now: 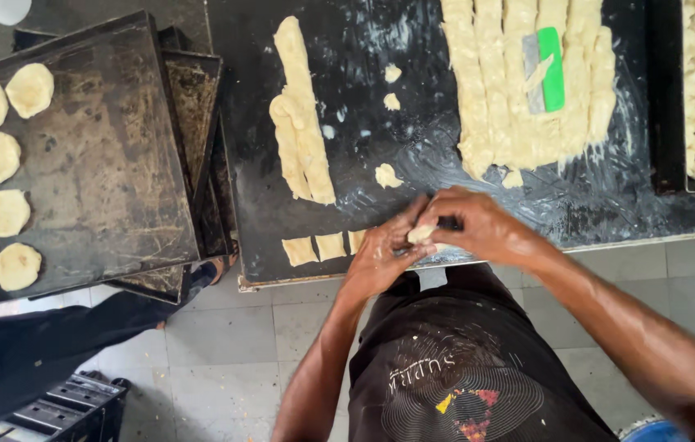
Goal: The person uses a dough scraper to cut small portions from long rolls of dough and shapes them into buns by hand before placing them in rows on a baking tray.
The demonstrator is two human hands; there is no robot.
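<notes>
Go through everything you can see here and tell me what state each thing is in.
Dough piece: pinched between both hands.
Left hand: closed on the dough piece.
Right hand: closed on the dough piece.
Dough strips: uncut, side by side.
Green scraper: lying on the strips.
Baking tray: holds five flattened rounds.

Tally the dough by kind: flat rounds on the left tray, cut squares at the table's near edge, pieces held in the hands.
Rounds on the tray: 5
Squares: 3
Piece held between left hand and right hand: 1
Total: 9
</notes>
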